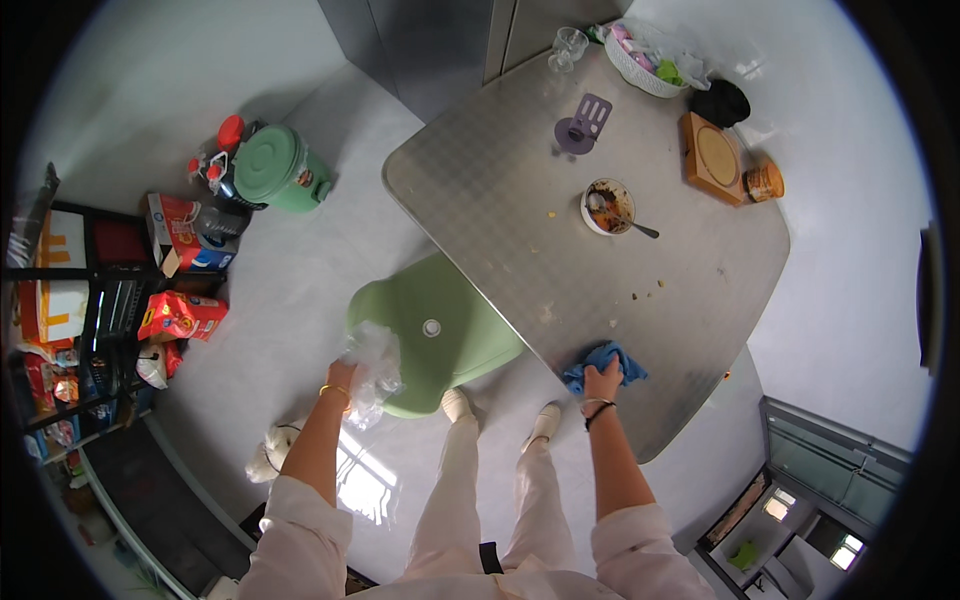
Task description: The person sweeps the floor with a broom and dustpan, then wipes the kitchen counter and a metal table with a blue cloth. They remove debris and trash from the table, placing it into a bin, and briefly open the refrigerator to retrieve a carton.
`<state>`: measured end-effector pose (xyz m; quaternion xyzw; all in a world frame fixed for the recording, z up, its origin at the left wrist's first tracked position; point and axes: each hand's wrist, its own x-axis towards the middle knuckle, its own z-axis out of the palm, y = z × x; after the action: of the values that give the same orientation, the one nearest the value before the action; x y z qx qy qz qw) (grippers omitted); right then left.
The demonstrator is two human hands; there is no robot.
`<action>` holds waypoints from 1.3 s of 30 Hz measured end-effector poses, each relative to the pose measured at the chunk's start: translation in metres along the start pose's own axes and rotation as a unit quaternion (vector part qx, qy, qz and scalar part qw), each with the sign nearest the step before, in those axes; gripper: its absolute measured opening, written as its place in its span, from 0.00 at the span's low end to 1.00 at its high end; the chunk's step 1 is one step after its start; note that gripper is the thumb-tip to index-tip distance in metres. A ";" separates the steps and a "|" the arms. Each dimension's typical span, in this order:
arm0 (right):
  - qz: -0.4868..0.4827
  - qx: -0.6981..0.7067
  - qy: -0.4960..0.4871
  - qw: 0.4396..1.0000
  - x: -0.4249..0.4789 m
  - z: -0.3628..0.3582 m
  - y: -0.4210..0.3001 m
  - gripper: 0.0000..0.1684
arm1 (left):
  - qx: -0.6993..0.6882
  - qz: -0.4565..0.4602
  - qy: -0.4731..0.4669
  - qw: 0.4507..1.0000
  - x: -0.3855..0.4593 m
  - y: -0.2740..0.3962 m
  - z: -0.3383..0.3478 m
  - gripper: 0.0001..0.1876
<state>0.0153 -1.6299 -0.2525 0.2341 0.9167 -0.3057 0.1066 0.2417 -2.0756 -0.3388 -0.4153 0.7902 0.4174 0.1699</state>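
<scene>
My right hand (602,381) presses a crumpled blue cloth (611,361) on the near edge of the grey table (495,187). Clear plastic film or a bag (376,367) hangs from my left hand (342,376), over the edge of a green stool (420,300). Crumbs (646,290) and pale smears (547,311) lie on the tabletop beyond the cloth. Farther up stands a white bowl (628,196) with dark, oily remains and a spoon (646,230) in it. A purple slotted utensil (594,112) rests on a round purple piece (570,141).
Along the table's far side stand glass cups (568,46), a white basket (637,71), a black bowl (720,103), a wooden box (709,161) and an orange tub (763,182). A green bin (274,169), a loaded shelf (120,274) and a white dog (274,450) are left.
</scene>
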 end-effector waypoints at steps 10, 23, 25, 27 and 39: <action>0.193 -0.219 0.136 0.947 -0.003 -0.101 0.126 0.37 | -0.254 -0.279 -0.020 0.926 -0.075 -0.084 -0.111 0.19; -0.066 0.118 -0.018 0.991 0.005 0.003 -0.031 0.40 | 0.125 -0.261 0.282 0.915 -0.134 -0.050 -0.119 0.18; -0.069 0.293 -0.054 0.952 0.007 -0.045 -0.031 0.41 | 0.133 -0.182 0.274 0.935 -0.134 -0.030 -0.132 0.19; -0.095 0.305 0.012 0.947 0.023 -0.099 -0.034 0.44 | 0.126 -0.086 0.231 0.961 -0.125 -0.017 -0.142 0.21; 0.098 -0.258 0.110 0.955 0.182 -0.078 -0.042 0.42 | 0.173 0.182 -0.115 0.961 -0.083 0.395 -0.090 0.28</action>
<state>-0.1679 -1.5456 -0.2311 0.3196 0.9430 -0.0186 0.0911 -0.0172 -1.9841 -0.0295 -0.1777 0.8876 0.3436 0.2500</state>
